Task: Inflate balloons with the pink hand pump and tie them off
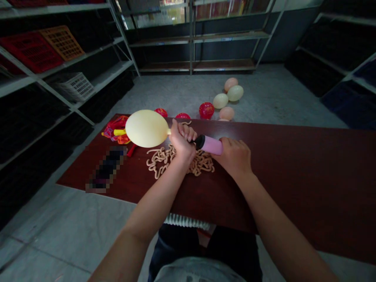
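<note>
My left hand (pixel 182 140) is closed around the neck of a pale yellow inflated balloon (pixel 146 128), pinching it onto the nozzle of a pink hand pump (pixel 211 145). My right hand (pixel 233 156) is wrapped around the pump's other end. Both hands hover just above a heap of limp beige balloons (pixel 160 160) on the dark red table (pixel 293 168).
A bundle of red and yellow balloons (pixel 117 131) and a blurred dark object (pixel 107 168) lie at the table's left. Inflated red balloons (pixel 206 110) and pale ones (pixel 227 96) sit on the floor beyond. Metal shelving (pixel 88 58) with crates lines the walls.
</note>
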`<state>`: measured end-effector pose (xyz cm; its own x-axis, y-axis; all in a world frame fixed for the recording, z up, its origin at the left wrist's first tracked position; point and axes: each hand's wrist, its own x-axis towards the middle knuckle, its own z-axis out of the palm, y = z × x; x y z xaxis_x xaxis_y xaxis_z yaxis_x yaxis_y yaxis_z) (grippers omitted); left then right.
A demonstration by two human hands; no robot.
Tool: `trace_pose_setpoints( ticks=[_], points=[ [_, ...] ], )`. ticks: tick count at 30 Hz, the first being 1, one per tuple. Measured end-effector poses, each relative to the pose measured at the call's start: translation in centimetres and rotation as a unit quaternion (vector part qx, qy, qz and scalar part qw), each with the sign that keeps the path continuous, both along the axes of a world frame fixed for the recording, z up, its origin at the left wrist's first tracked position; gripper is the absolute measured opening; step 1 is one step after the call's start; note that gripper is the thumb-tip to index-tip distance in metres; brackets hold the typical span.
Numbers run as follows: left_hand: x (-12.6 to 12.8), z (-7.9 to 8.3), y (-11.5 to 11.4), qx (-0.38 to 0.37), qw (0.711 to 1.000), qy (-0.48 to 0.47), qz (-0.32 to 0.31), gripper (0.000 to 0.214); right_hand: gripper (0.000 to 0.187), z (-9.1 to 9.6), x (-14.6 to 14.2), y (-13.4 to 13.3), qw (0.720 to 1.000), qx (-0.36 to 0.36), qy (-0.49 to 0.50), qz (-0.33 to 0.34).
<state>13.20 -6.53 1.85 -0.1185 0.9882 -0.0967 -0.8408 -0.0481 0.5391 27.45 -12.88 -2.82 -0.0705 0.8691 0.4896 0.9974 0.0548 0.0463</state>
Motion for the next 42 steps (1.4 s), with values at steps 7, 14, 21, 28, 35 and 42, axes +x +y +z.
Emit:
trace_pose_setpoints(
  ticks=[7, 14, 21, 28, 35, 42],
  points=[
    [-0.1, -0.6, 1.2, -0.026, 0.999, -0.041, 0.023, 0.058, 0.029, -0.6, 0.5, 1.0, 1.000, 0.027, -0.012, -0.002],
    [-1.8, -0.6, 2.3, -0.022, 0.996, -0.071, 0.046, 0.057, 0.026, -0.6, 2.8, 0.7, 0.996, 0.042, -0.072, -0.020],
    [-4.1, 0.6, 2.8, -0.014, 0.995, -0.075, 0.065, 0.054, 0.033, -0.1, 6.4, 0.7, 0.996, 0.052, -0.055, -0.052],
    [-5.1, 1.4, 2.4, 0.049, 0.994, -0.050, 0.078, 0.056, 0.030, 0.0, 5.9, 0.6, 0.996, 0.039, -0.018, -0.083],
    [-3.7, 0.5, 2.0, 0.031, 0.995, -0.041, 0.086, 0.056, 0.025, 0.7, 4.1, 0.4, 0.998, 0.001, -0.006, -0.055],
    [-0.9, 0.7, -0.3, 0.014, 0.999, 0.003, 0.037, 0.060, 0.024, 1.3, 0.8, -0.4, 1.000, -0.014, -0.005, 0.015]
  ],
)
